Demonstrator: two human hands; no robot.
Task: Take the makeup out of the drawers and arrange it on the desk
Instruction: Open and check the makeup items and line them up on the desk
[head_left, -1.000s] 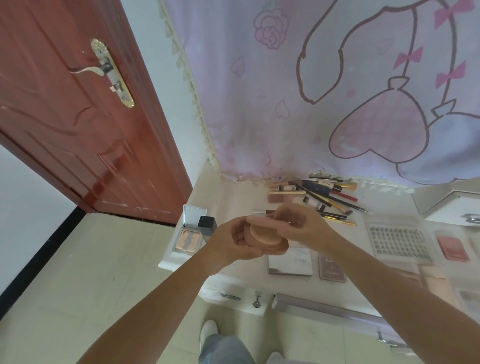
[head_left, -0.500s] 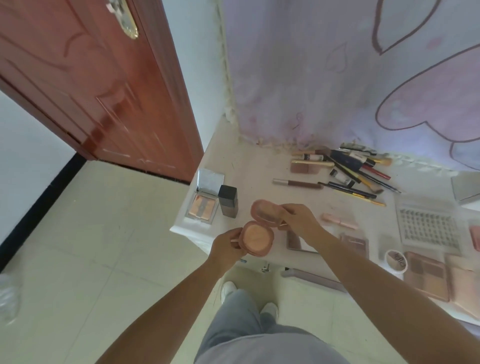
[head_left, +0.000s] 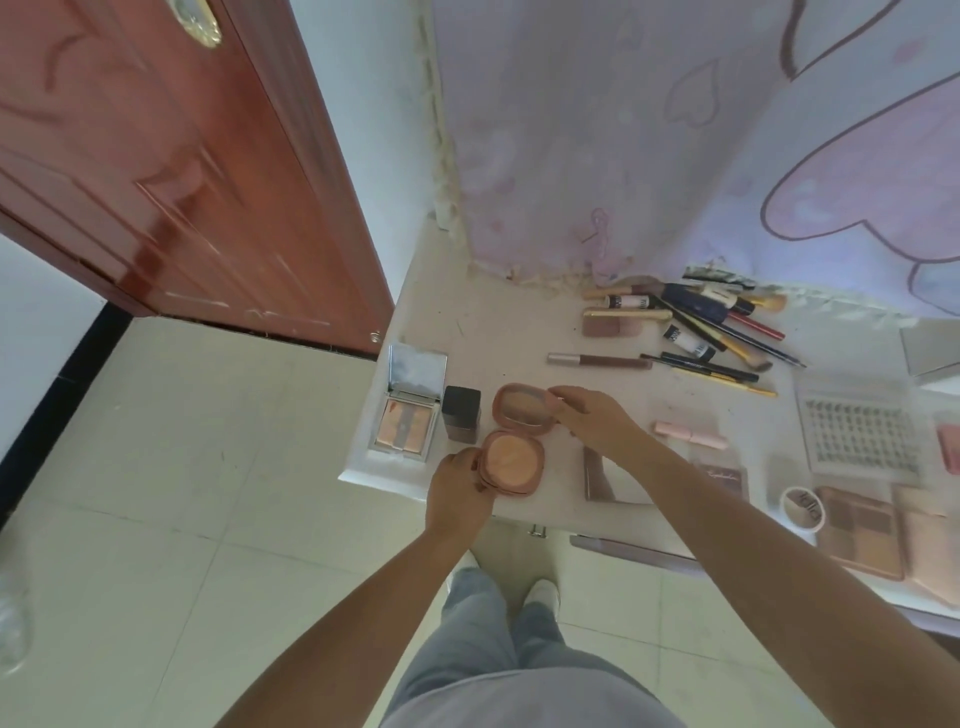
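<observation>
A round pink powder compact (head_left: 513, 462) lies open on the white desk (head_left: 488, 332) near its front left corner. Its peach powder pan faces up and its mirrored lid (head_left: 523, 408) is folded back, away from me. My left hand (head_left: 457, 488) grips the left side of the base. My right hand (head_left: 597, 421) pinches the right rim of the lid with its fingertips. Left of the compact stand a dark square bottle (head_left: 461, 414) and an open silver palette (head_left: 410, 402) with its mirror raised.
Brushes, pencils and tubes (head_left: 696, 325) lie piled by the pink curtain (head_left: 675, 135). A brown tube (head_left: 597, 359), a pink tube (head_left: 688, 433), a lash tray (head_left: 860, 431) and several palettes (head_left: 862, 530) fill the right side. A drawer (head_left: 631, 553) juts out below. A red door (head_left: 171, 156) stands left.
The compact was held shut in the air between both hands; it has since been opened and lowered onto the desk near the dark bottle. My view tilted downward.
</observation>
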